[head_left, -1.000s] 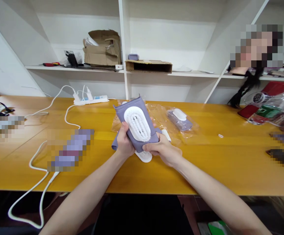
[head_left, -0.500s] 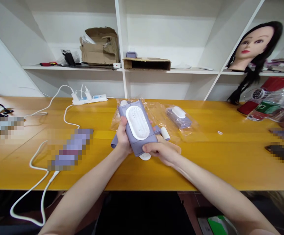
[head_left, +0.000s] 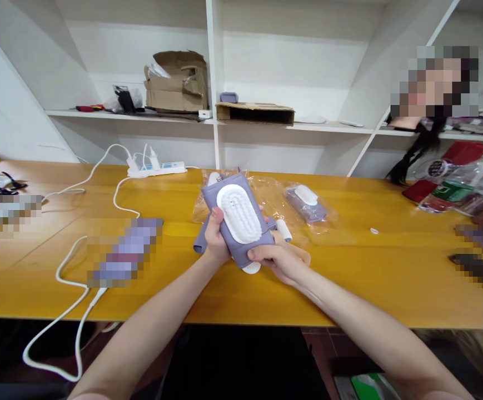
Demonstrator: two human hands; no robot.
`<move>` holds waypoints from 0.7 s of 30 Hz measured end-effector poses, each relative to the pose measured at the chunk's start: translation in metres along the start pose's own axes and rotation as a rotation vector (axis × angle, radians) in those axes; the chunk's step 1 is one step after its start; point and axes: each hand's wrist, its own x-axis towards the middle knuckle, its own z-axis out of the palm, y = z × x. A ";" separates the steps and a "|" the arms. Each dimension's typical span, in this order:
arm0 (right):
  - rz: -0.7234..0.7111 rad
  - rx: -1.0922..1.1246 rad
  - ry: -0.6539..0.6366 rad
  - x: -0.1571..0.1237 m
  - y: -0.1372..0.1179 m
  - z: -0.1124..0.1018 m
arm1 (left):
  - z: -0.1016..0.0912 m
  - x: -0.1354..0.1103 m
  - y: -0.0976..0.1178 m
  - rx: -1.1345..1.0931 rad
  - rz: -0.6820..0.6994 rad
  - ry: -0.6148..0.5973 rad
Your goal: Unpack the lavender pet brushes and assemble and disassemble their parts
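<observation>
Lavender case, tilted, white oval pad on front, left hand gripping left edge, right hand gripping lower end

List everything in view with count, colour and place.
Held piece: 1, lavender and white, both hands
Wrapped piece: 1, lavender and white, right of hands
Loose pieces: count unclear, lavender and white, beneath hands
Power strip: 1, white, table's back left
Cables: several, white, table left
Pixelated device: 1, purple, table left
Green-labelled bottle: 1, clear, table right
Cardboard boxes: 2, brown, shelves
Pixelated head: 1, dark-haired, right shelf
Table: 1, amber, under hands
Shelving: 1, white, behind table
Left hand: 1, bare, piece's left
Right hand: 1, bare, piece's lower right
</observation>
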 end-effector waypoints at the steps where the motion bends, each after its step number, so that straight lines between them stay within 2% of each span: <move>1: 0.004 -0.009 0.016 -0.001 0.000 0.000 | 0.000 0.000 0.000 -0.014 -0.006 -0.015; 5: 0.030 -0.042 0.075 -0.002 0.001 0.000 | 0.002 0.001 0.002 -0.057 -0.026 -0.049; 10: -0.014 -0.024 0.055 -0.003 0.001 0.003 | 0.006 0.001 0.002 -0.017 -0.042 0.020; 13: -0.033 0.031 0.059 -0.002 -0.001 0.003 | 0.006 0.000 0.001 0.014 -0.014 0.024; 16: -0.089 0.069 0.135 0.002 -0.004 -0.003 | 0.005 -0.001 -0.003 0.058 0.028 0.012; 21: -0.189 0.049 0.275 0.011 -0.008 -0.017 | 0.002 -0.005 -0.015 0.220 -0.123 -0.044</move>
